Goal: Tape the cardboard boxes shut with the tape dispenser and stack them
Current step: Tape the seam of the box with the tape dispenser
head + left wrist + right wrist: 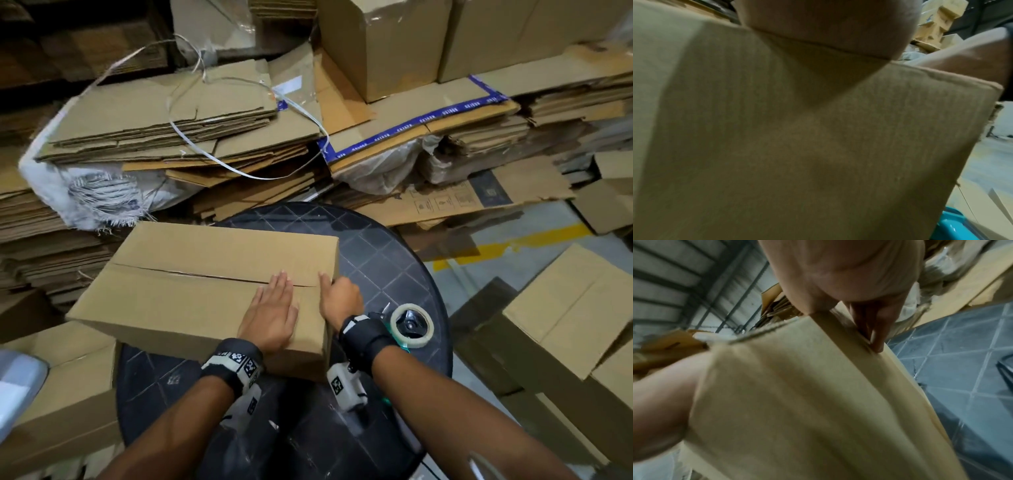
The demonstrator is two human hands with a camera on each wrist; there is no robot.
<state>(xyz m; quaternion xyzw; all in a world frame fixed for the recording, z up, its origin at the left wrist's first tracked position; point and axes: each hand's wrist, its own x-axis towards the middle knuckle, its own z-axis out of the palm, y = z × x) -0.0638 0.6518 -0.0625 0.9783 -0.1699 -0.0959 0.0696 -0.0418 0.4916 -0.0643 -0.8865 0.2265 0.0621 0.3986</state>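
A closed brown cardboard box (191, 287) lies on a round dark table (387, 253), its top seam without tape. My left hand (274, 308) lies flat on the top near the right end, fingers straight across the seam. My right hand (337, 294) clasps the box's right top edge, thumb on top. Its fingers (875, 331) reach down the end face of the box (797, 402). The tape dispenser (411, 325), with a roll of clear tape and a teal frame, lies on the table just right of my right wrist. The left wrist view is filled by the box (797, 146).
Flattened cartons (164, 113) and white sacks (85, 195) are piled behind the table. Made-up boxes stand at back right (380, 41), on the floor at right (561, 311) and at left (61, 387). The grey floor (513, 222) has a yellow line.
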